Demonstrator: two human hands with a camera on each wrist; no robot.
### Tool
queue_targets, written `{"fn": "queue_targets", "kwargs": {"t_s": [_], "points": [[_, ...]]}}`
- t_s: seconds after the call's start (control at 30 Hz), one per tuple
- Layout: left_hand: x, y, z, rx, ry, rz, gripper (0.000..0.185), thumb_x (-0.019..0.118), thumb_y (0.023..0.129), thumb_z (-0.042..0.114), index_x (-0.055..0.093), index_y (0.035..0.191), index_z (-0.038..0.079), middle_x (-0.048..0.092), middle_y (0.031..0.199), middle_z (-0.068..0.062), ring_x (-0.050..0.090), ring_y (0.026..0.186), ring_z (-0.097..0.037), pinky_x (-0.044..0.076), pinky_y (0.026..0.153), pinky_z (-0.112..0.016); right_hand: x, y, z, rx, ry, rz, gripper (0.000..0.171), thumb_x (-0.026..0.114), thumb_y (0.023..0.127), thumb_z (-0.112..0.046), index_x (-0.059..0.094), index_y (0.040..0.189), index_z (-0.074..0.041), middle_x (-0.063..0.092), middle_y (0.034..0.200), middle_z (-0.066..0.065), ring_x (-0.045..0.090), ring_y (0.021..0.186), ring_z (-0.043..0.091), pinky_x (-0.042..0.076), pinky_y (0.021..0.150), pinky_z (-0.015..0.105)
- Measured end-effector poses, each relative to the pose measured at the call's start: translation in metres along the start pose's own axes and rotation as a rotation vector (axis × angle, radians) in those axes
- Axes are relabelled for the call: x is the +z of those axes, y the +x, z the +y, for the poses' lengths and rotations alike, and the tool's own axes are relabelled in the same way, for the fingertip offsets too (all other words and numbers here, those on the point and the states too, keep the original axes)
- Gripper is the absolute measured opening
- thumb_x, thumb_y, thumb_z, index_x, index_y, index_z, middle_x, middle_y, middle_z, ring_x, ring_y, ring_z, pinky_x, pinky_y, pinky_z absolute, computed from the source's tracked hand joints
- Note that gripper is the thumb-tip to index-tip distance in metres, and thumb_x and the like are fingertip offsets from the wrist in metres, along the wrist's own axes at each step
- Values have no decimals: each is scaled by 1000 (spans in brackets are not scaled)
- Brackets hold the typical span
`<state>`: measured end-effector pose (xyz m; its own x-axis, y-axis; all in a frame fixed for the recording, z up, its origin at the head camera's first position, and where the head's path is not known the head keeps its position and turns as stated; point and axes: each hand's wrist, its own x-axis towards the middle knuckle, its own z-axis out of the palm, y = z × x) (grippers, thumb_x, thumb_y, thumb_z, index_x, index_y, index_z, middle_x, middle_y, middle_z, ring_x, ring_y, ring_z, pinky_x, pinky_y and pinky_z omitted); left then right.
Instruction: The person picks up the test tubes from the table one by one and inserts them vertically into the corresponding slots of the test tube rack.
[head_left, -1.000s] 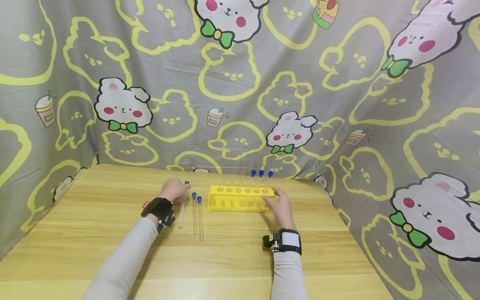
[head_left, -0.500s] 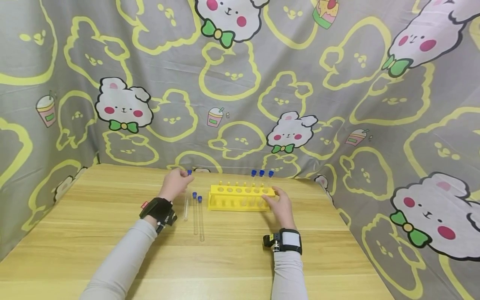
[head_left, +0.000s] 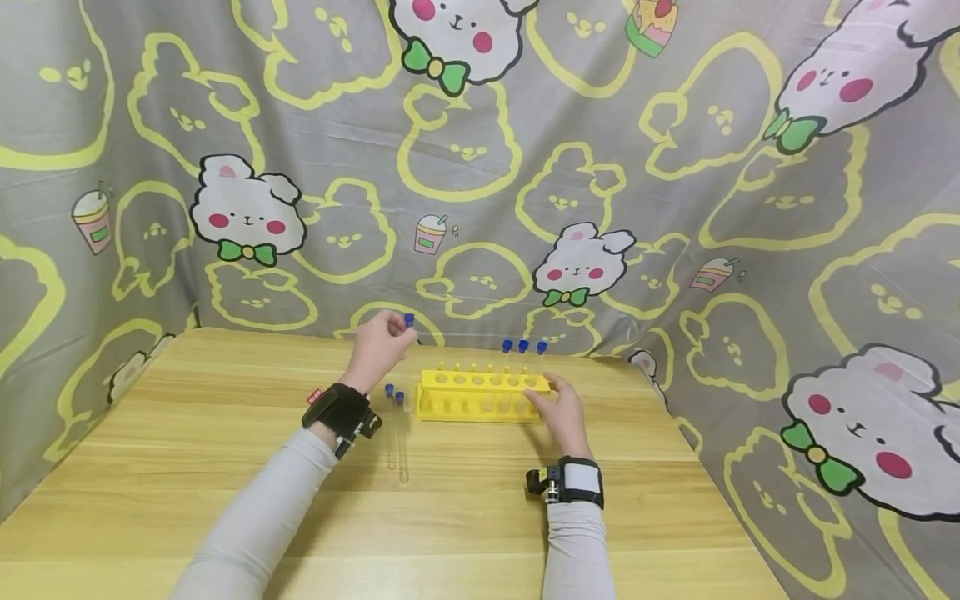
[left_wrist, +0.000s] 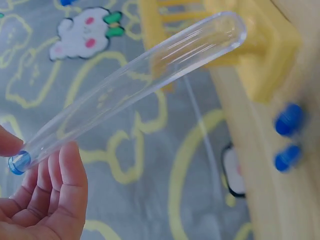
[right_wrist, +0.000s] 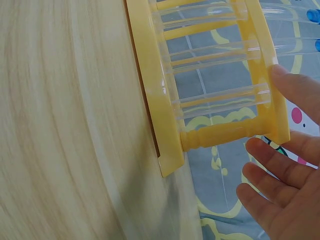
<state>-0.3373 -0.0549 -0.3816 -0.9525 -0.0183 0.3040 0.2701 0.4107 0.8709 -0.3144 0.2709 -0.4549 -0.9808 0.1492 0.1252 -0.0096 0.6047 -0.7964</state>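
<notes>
In the head view my left hand [head_left: 378,350] is raised to the left of the yellow test tube rack [head_left: 487,389]. It pinches a clear test tube [left_wrist: 150,80] near its blue cap [left_wrist: 19,163], and the tube's rounded end points away from the palm in the left wrist view. My right hand [head_left: 561,414] holds the rack's right end, thumb on the near side of the top rail and index finger behind it. Three blue-capped tubes [head_left: 522,346] stand upright in the rack's right-hand holes; its left-hand holes have none.
Two more capped test tubes [head_left: 403,450] lie side by side on the wooden table [head_left: 450,533], just left of the rack. A grey patterned curtain [head_left: 465,225] surrounds the table's back and sides.
My left hand has lifted the test tube off the table and carried it up and to the right, towards the rack. The right hand and the rack stay put.
</notes>
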Motion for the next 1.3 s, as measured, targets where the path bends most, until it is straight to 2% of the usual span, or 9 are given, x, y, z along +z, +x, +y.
{"fn": "queue_targets", "kwargs": {"t_s": [0.1, 0.23, 0.43, 0.63, 0.83, 1.03, 1.3], "points": [[7, 1, 13, 35, -30, 12, 22, 62, 86, 21, 56, 100, 5, 62, 91, -11, 65, 72, -20, 58, 62, -25, 0, 1, 0, -1, -2, 2, 67, 67, 90, -36, 43, 144, -6, 45, 145, 23, 40, 136, 41, 35, 112, 56], [18, 3, 26, 80, -18, 46, 22, 63, 85, 22, 58, 98, 6, 66, 90, -10, 66, 76, -21, 55, 65, -26, 0, 1, 0, 5, -3, 3, 67, 68, 89, -37, 43, 144, -7, 45, 145, 22, 40, 136, 40, 35, 112, 56], [37, 8, 36, 141, -57, 98, 20, 64, 82, 20, 57, 96, 8, 68, 91, -9, 65, 82, -22, 55, 74, -31, 0, 1, -1, 10, 3, 2, 67, 68, 89, -37, 43, 145, -8, 44, 146, 20, 40, 137, 39, 35, 112, 55], [52, 9, 44, 201, -97, 109, 20, 63, 81, 18, 56, 97, 8, 66, 90, -8, 63, 82, -22, 54, 76, -33, -1, 0, -2, 11, 3, -3, 67, 68, 90, -36, 43, 145, -8, 45, 146, 21, 40, 137, 40, 36, 111, 56], [63, 7, 48, 244, -71, 86, 18, 62, 84, 16, 55, 99, 8, 65, 90, -7, 62, 83, -21, 53, 77, -32, 0, 0, -3, 8, 9, 4, 66, 68, 89, -36, 44, 144, -8, 45, 145, 21, 40, 136, 40, 36, 111, 55], [75, 5, 46, 291, 8, 53, 16, 63, 86, 14, 56, 99, 8, 64, 88, -5, 62, 81, -18, 55, 75, -30, -1, -1, -3, 13, 14, 1, 67, 68, 89, -37, 43, 144, -8, 44, 146, 21, 40, 137, 40, 36, 111, 56], [89, 1, 36, 270, 104, -20, 20, 66, 86, 13, 58, 102, 7, 66, 90, -6, 64, 82, -18, 55, 76, -31, -1, -1, -2, 10, 9, -1, 68, 68, 89, -37, 43, 144, -8, 45, 145, 22, 41, 136, 41, 36, 111, 56]]}}
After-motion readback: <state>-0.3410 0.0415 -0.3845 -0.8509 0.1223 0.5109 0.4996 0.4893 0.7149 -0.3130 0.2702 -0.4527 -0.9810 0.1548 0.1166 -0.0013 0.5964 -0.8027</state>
